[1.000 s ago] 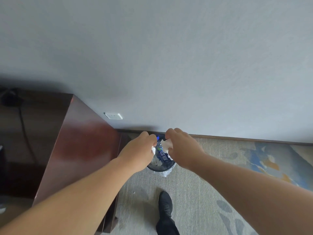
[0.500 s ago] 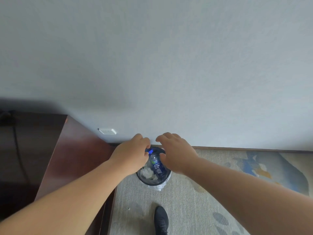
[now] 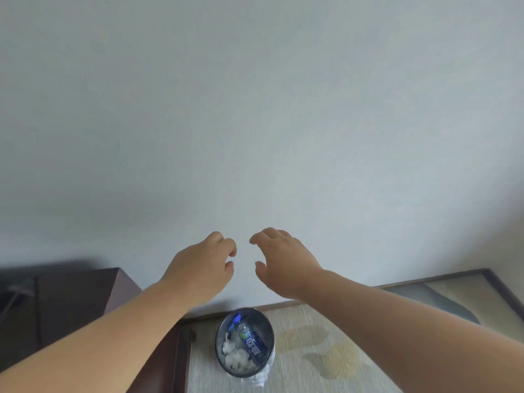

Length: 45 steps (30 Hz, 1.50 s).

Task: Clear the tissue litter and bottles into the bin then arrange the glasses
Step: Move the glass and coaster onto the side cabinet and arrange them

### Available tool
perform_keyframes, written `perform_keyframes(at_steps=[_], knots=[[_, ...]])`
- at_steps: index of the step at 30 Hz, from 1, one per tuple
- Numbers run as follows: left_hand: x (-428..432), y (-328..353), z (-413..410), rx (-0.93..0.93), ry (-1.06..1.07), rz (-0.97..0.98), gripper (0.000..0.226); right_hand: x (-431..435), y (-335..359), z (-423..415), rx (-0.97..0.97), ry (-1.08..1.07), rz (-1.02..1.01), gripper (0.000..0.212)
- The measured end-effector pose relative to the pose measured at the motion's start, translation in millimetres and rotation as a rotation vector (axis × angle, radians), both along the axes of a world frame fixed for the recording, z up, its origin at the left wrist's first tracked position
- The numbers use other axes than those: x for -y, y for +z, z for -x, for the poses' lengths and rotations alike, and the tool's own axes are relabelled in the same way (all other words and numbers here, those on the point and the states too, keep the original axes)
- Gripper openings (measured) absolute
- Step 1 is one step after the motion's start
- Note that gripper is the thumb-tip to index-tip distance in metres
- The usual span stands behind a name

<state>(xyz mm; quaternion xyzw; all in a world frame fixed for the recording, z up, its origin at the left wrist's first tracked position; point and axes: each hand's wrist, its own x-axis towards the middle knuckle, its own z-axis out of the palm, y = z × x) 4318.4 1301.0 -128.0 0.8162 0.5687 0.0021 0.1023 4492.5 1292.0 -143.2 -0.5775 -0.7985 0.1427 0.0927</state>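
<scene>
Dark wood cabinet [image 3: 71,302] stands at far left against the pale wall [image 3: 255,109]. Left hand [image 3: 202,269] raised in front of the wall, fingers loosely curled, thumb and forefinger narrowly apart, holding nothing. Right hand [image 3: 283,260] just beside it, fingers spread somewhat wider and bent, also empty. A small gap separates the two hands.

Bin [image 3: 268,330] sits on the carpet [image 3: 326,350] below the hands, close to the cabinet's side and near the skirting. Inside: blue-labelled bottle [image 3: 252,340] lying slanted, cap toward the wall, with crumpled white tissue litter [image 3: 235,357] beside and under it. Clear liner overhangs the near rim.

Judgement: the drop into the bin looks complete for this load; nothing lies on the visible carpet around the bin. Glasses not in view, nor any remaining litter.

For the step in hand: draw both hands back clear of the rim without snagging the liner, check the floor for strays, then turn toward the glasses and confirm no bottles or tissue remain there first.
</scene>
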Motion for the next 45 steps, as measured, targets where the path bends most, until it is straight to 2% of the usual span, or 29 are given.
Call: perform_keyframes(at_steps=[10, 19, 25, 34, 45], knots=[[122.1, 117.4, 27.2, 0.100, -0.093, -0.318, 0.030, 152.0, 135.4, 25.0, -0.086, -0.118, -0.289, 0.043], [230.1, 185.4, 6.7, 0.182, -0.189, -0.519, 0.039, 269.2, 202.7, 15.8, -0.066, -0.152, -0.421, 0.044], [298.1, 202.3, -15.0, 0.182, -0.146, -0.602, 0.041, 330.3, 221.3, -8.7, -0.073, -0.105, -0.466, 0.043], [409.8, 185.0, -35.6, 0.157, 0.033, -0.572, 0.041, 414.5, 206.6, -29.2, -0.150, 0.049, -0.421, 0.042], [511.3, 205.8, 24.0, 0.103, 0.156, -0.645, 0.038, 476.5, 221.9, 41.8, -0.192, 0.268, -0.450, 0.042]])
